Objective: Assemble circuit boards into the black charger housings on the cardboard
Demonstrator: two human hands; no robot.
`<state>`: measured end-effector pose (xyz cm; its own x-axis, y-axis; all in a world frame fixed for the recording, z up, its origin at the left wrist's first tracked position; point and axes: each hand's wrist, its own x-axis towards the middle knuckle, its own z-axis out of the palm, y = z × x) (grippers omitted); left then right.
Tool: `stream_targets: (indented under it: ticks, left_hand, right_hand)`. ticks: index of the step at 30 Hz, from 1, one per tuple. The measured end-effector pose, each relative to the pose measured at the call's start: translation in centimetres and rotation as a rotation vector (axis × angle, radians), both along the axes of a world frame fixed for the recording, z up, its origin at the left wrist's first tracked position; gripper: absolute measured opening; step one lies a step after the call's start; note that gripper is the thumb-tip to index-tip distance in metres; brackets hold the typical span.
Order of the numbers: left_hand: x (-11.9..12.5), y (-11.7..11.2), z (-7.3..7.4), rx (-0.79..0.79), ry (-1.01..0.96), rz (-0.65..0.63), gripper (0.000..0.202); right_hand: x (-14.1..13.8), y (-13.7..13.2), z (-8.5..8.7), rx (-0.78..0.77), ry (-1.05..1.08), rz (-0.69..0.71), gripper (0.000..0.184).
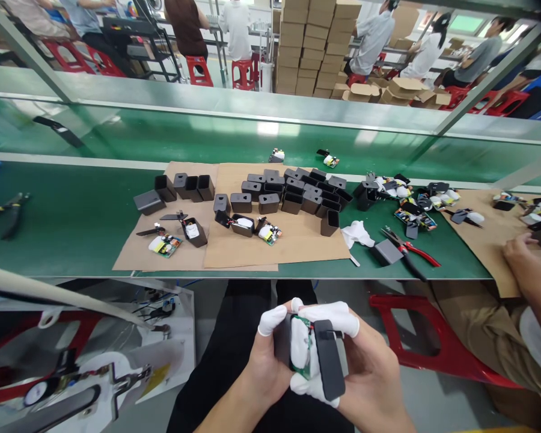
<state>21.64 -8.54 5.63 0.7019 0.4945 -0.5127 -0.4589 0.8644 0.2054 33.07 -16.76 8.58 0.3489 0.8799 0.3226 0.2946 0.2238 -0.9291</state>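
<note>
Over my lap, both hands are closed around one small unit, with white finger cots on several fingertips. My left hand (268,358) grips the black plastic case (282,340) from the left. Inside its opening shows a green circuit board (300,349) with a white-coated part. On the other side, my right hand (372,367) holds the black end cover (329,361), which stands apart from the case opening and beside the board. My fingers hide the unit's lower part. Beyond it on the bench lie circuit boards with attached covers, such as one board (270,233), and a partly filled case (242,224).
Many black cases (293,201) stand on cardboard sheets (247,255). Red-handled pliers (408,249), a crumpled white cloth (357,233) and a pile of boards (415,213) lie to the right. A co-worker's hand (529,261) is at far right. Machinery (94,379) stands lower left.
</note>
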Motion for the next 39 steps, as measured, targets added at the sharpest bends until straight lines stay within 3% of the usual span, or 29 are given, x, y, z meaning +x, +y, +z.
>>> stream_targets:
  ticks: [9,15,21,32,39]
  left_hand:
    - [0.0,0.0,0.1,-0.048,0.104,0.026,0.049]
    - [-0.2,-0.3,-0.9,0.026,0.083,-0.002,0.048]
    - [-0.3,-0.8,-1.9,-0.011,0.027,0.048,0.037]
    - [-0.2,-0.1,-0.6,0.007,0.029,0.021,0.04]
    - [-0.5,-0.1,-0.9,0.118,-0.154,-0.053,0.04]
  right_hand:
    - [-0.1,0.2,0.3,-0.036,-0.019,-0.003,0.057]
    - [0.0,-0.1,-0.1,-0.038,-0.013,0.023,0.063]
    - [-0.1,-0.1,-0.2,-0.06,-0.007,0.006,0.06]
    - [0.0,0.0,-0.1,-0.037,-0.024,-0.001,0.055]
    - [-0.3,-1.0,1.3,0.06,0.129,-0.14,0.049]
